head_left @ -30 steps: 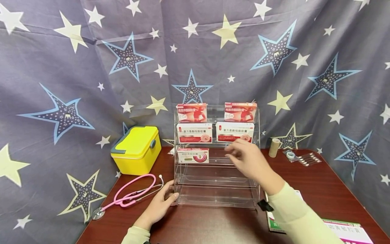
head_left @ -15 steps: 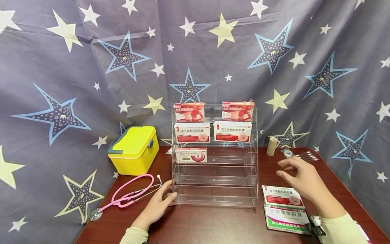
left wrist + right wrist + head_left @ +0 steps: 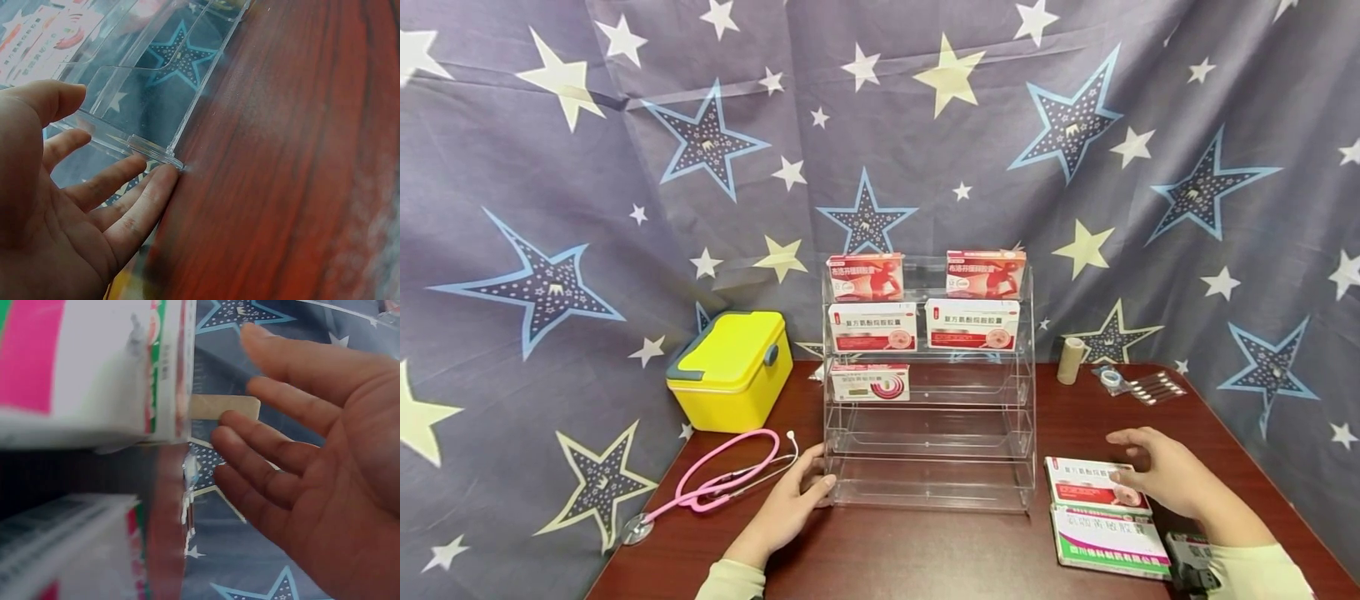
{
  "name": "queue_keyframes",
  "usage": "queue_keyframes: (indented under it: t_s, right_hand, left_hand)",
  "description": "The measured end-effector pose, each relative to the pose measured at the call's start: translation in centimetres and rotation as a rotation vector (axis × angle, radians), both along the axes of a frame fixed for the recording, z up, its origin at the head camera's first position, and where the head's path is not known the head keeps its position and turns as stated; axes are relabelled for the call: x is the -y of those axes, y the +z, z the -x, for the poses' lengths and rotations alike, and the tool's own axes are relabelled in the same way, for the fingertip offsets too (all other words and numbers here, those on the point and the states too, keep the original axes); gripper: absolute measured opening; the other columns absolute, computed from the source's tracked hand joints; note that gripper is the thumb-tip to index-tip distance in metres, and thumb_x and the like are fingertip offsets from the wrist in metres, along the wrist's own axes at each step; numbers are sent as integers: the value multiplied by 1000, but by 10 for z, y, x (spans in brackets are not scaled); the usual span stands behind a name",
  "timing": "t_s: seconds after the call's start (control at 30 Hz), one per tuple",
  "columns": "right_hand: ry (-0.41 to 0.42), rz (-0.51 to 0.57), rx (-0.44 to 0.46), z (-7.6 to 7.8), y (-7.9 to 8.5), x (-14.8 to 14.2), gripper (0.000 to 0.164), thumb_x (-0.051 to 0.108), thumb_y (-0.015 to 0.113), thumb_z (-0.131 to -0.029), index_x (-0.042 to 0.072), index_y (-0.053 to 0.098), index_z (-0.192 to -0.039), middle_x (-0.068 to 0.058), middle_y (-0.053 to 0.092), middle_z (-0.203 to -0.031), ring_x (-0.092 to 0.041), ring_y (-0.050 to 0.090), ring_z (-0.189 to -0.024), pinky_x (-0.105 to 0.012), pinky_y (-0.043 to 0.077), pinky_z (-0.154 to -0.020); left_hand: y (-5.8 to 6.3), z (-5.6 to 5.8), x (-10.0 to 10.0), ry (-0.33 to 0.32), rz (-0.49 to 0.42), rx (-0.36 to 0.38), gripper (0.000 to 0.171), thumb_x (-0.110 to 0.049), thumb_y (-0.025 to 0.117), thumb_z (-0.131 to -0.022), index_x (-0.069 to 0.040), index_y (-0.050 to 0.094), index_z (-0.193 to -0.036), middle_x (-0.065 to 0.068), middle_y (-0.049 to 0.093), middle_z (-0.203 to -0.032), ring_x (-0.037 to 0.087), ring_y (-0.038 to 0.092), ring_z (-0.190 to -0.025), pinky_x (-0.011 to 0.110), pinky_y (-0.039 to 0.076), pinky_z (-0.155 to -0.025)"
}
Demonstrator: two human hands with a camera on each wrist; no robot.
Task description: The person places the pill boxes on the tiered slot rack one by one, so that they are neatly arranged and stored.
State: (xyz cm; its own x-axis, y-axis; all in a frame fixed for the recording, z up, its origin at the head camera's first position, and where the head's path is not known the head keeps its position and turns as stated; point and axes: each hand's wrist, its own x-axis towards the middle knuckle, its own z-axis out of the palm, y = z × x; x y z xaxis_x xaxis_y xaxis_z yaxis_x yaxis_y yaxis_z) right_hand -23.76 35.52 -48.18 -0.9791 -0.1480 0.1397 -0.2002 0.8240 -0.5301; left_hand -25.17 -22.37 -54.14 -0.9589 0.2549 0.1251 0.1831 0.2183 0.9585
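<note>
Nearest, on the surface (image 3: 917,558): green box (image 3: 1108,542). Left hand (image 3: 786,504), fingers relaxed, touching the rack's (image 3: 928,497) lower left corner. Just past green box: white box (image 3: 1082,483), partly hidden by right hand (image 3: 1176,479), fingers loosely extended. Farthest: red boxes (image 3: 867,279) in top row.

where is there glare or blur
Left wrist: pale glare at the lower right of the reddish-brown wooden table; head: a soft sheen on it before the clear plastic tiered rack; right wrist: the white-magenta-green cardboard box at upper left is blurred.
</note>
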Motion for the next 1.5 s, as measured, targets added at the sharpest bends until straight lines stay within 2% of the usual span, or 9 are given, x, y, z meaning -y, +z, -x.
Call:
queue_keyframes:
  t_s: [0.27, 0.4, 0.6, 0.77, 0.9, 1.13, 1.37, 1.5]
  right_hand:
    - [46, -82, 162, 6, -6, -9, 65, 27, 92, -80, -4, 66, -131, -25, 67, -126, -49, 60, -119, -68, 49, -96]
    - [51, -86, 183, 6, -9, -11, 59, 25, 91, -81, -2, 69, -128, -24, 68, -125, -49, 60, -120, -68, 49, -97]
    - [36, -61, 197, 6, -11, -11, 53, 21, 91, -80, 0, 71, -125, -18, 71, -119, -40, 66, -109, -62, 54, -92]
    - [20, -45, 139, 6, -14, -11, 50, 18, 93, -77, 2, 71, -120, -12, 72, -113, -36, 67, -106, -60, 55, -89]
    - [-11, -49, 65, 5, -13, -11, 53, 14, 95, -74, 2, 71, -120, -13, 69, -111, -37, 68, -100, -57, 57, -83]
    - [-56, -96, -60, 2, -13, -12, 57, 16, 97, -71, 2, 74, -121, -14, 68, -109, -23, 64, -86, -45, 54, -72]
    - [-75, -106, -157, -3, -8, -13, 37, 11, 92, -77, 8, 79, -111, -3, 68, -95, -16, 55, -76, -37, 46, -64]
    - [-84, -100, -176, -4, -6, -14, 29, 9, 88, -81, 9, 79, -108, -4, 70, -95, -15, 57, -76, -37, 47, -64]
  left_hand:
    - [0, -1, 1, 5, 10, -8, 53, -14, 62, -107, -10, 43, -155, 29, 54, -136, 38, 64, -115, 39, 62, -88]
    - [-1, -1, 1, -1, 7, -13, 53, -15, 63, -107, -10, 43, -155, 29, 54, -136, 38, 64, -115, 39, 62, -88]
    - [-3, 0, 1, -6, 5, -14, 53, -16, 63, -106, -9, 43, -155, 29, 54, -136, 38, 64, -114, 38, 62, -88]
    - [-2, -1, 2, -12, -1, -18, 53, -15, 63, -106, -9, 43, -155, 29, 53, -135, 38, 64, -114, 38, 62, -88]
    - [-2, -1, 1, -13, 5, -24, 52, -15, 63, -106, -9, 44, -155, 29, 54, -135, 39, 64, -114, 39, 62, -88]
    - [-2, 0, 1, -15, 0, -16, 53, -15, 63, -107, -9, 43, -155, 30, 53, -135, 38, 64, -114, 39, 62, -88]
    - [-2, 0, 2, -21, -2, -38, 53, -14, 62, -107, -8, 42, -155, 31, 53, -134, 35, 66, -112, 40, 62, -88]
    - [0, 0, 2, -15, -1, -37, 53, -14, 63, -106, -9, 43, -155, 30, 54, -134, 36, 65, -112, 39, 62, -88]
